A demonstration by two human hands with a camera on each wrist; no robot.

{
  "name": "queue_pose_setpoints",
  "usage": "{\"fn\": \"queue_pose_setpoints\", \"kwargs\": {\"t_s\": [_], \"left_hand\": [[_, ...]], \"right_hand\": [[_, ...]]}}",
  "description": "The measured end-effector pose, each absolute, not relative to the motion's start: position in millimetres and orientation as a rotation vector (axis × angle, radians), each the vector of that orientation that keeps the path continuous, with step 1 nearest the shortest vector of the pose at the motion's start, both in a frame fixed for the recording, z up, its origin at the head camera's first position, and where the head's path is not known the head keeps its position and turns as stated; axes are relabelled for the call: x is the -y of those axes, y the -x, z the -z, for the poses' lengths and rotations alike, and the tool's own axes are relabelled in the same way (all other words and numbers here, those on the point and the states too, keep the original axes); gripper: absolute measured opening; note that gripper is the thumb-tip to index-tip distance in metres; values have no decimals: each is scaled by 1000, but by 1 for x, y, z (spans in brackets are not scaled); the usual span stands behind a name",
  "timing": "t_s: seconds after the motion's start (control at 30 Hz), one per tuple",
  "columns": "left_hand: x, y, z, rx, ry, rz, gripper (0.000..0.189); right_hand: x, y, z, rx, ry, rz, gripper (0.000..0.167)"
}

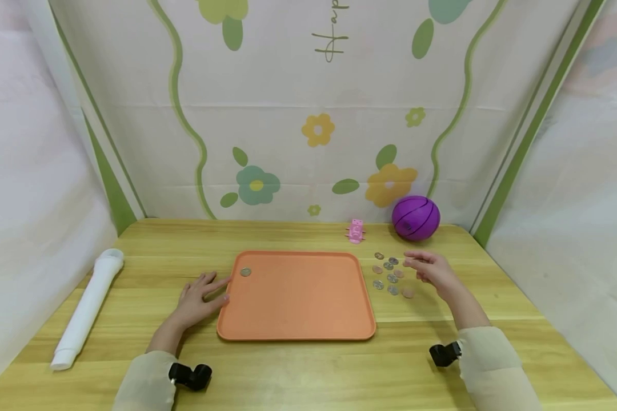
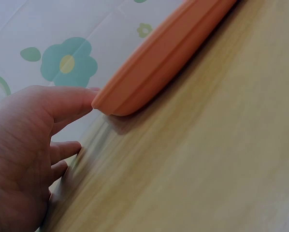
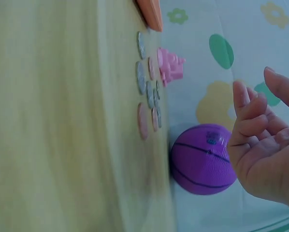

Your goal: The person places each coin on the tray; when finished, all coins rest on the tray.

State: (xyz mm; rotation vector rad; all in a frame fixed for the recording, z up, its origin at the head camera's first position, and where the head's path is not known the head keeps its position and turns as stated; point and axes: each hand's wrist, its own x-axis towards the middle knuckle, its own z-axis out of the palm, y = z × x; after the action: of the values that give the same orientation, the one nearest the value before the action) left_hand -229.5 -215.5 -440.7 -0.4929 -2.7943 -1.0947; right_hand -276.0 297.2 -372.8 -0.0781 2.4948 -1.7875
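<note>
An orange tray lies on the table with one silver coin near its far left corner. My left hand rests at the tray's left side, its fingers spread and touching the rim, as the tray's edge shows in the left wrist view. To the right of the tray several silver and copper coins lie loose on the wood. My right hand hovers just right of these coins, fingers loosely bent and thumb apart. Nothing shows between its fingers.
Behind the coins stand a small pink toy and a purple ball. A white tube-like object lies at the table's left side. A flowered cloth hangs along the back edge, and pale cloth flanks both sides.
</note>
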Motion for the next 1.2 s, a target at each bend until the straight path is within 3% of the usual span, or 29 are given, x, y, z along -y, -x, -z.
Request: {"fn": "queue_pose_setpoints", "kwargs": {"t_s": [0.8, 1.2], "left_hand": [[216, 230, 442, 2789, 509, 1083, 50], [217, 232, 442, 2786, 506, 1086, 50]], "right_hand": [[-325, 255, 417, -2452, -100, 1812, 53], [-323, 258, 437, -2631, -42, 1682, 42]]}}
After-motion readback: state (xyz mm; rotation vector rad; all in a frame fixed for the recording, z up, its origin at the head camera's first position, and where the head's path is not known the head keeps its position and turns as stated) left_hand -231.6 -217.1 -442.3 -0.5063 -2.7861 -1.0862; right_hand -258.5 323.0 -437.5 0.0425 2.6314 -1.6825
